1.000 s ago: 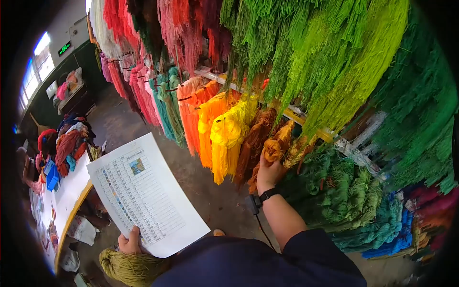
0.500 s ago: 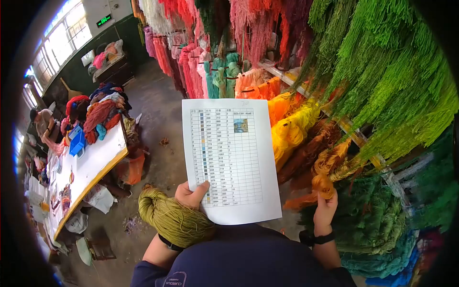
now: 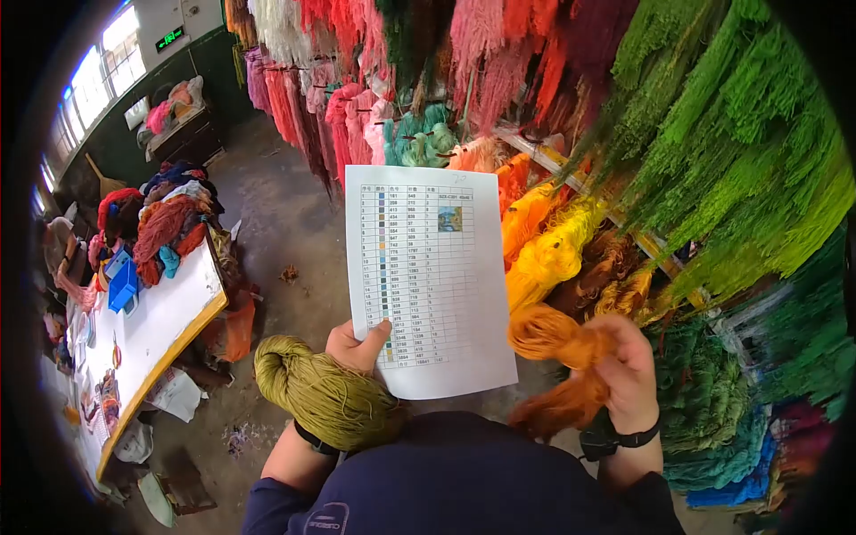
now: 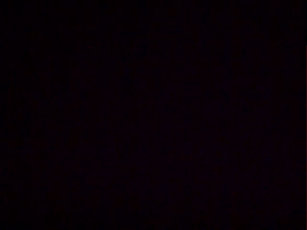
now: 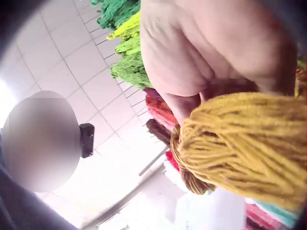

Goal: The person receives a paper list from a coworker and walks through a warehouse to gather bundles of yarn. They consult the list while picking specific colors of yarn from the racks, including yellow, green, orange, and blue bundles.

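My left hand point(image 3: 358, 346) pinches a printed paper sheet point(image 3: 459, 330) near its lower left edge, thumb on the front. The sheet carries a table with a column of colour swatches and a small picture. An olive-green yarn skein point(image 3: 328, 397) hangs over the left wrist. In my right hand point(image 3: 631, 367) is an orange-brown yarn skein point(image 3: 555, 337), gripped at the right of the sheet, its loose end drooping below. The right wrist view shows the same skein, yellower there, beneath the palm; the fingertips are hidden. The left wrist view is black.
Green skeins point(image 3: 713, 160) hang from a rack at the right, above yellow skeins point(image 3: 562, 254) and brown ones. Dark green skeins point(image 3: 700, 410) are piled lower right. At left stands a white table point(image 3: 160, 330) bearing a blue bin point(image 3: 122, 282) and a heap of yarn point(image 3: 174, 223).
The right hand has drawn the orange-brown skein away from the rack and brought it leftward beside the sheet. The left hand keeps holding the sheet, now more upright in view.
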Tool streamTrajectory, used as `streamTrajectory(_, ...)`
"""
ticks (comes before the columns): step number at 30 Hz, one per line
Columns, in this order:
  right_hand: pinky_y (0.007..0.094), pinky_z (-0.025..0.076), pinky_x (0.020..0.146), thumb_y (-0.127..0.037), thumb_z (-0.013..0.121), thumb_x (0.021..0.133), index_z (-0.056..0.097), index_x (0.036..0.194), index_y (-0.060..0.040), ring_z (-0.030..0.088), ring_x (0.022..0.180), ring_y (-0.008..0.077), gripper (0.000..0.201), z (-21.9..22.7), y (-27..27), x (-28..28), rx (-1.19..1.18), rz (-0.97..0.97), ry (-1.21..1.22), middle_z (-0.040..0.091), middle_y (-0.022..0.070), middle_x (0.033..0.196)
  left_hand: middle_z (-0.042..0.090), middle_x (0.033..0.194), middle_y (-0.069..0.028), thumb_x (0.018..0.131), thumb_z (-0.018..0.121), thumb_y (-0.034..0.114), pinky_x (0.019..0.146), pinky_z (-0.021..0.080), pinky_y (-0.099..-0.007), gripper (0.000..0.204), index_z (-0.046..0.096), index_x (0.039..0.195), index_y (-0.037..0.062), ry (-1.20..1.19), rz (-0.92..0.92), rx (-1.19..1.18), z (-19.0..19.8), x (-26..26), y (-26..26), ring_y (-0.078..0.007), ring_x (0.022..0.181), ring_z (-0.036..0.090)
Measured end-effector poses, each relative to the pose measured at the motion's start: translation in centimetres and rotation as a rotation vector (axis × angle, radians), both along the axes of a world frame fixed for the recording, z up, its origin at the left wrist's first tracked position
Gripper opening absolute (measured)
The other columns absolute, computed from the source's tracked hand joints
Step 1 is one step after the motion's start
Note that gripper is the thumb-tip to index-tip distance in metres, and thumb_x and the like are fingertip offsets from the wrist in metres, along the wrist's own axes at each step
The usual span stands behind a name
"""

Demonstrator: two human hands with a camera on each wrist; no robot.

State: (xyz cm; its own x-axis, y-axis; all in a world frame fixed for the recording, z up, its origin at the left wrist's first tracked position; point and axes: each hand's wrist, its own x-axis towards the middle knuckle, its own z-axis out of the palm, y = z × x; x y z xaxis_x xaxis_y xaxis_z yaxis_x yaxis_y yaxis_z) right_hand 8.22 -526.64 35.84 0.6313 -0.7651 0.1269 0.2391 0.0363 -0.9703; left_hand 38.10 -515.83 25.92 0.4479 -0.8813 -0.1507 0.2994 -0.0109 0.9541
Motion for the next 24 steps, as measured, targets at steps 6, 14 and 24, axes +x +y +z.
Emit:
streamTrajectory(6, 0.0328, 0.049, 0.083, 0.007, 0.048, 0.086, 0.04, 0.121, -0.0038, 0.062, 0.089, 0.0205, 0.038, -1.0, 0.3, 10.1, 0.043, 0.099, 0.043, 0.058, 0.0126, 0.104, 0.065, 0.098, -0.0135, 0.09, 0.052, 0.007, 0.073, 0.05, -0.0285, 0.023, 0.06, 0.106, -0.0083, -0.022, 0.145, -0.047, -0.3, 6.0, 2.4, -0.0171, 0.082, 0.062)
streamTrajectory(14, 0.0274, 0.048, 0.082, 0.001, 0.051, 0.09, 0.04, 0.115, -0.0032, 0.059, 0.092, 0.0142, 0.028, -2.7, 0.9, 15.7, 0.119, 0.225, 0.0, 0.057, 0.0085, 0.104, 0.066, 0.092, -0.0151, 0.089, 0.054, 0.008, 0.068, 0.05, -0.0281, 0.025, 0.059, 0.103, -0.0109, -0.038, 0.26, -0.027, -1.2, 11.2, 5.2, -0.017, 0.077, 0.063)
streamTrajectory(24, 0.0278, 0.043, 0.084, -0.005, 0.052, 0.089, 0.037, 0.125, -0.0056, 0.053, 0.103, 0.0129, 0.039, -1.4, 3.7, 22.6, -0.41, 0.459, 0.051, 0.055, 0.0101, 0.113, 0.066, 0.092, -0.0165, 0.089, 0.053, 0.009, 0.068, 0.051, -0.0286, 0.025, 0.058, 0.104, -0.0105, 0.026, 0.18, -0.111, -2.2, 11.1, 2.9, -0.0196, 0.075, 0.064)
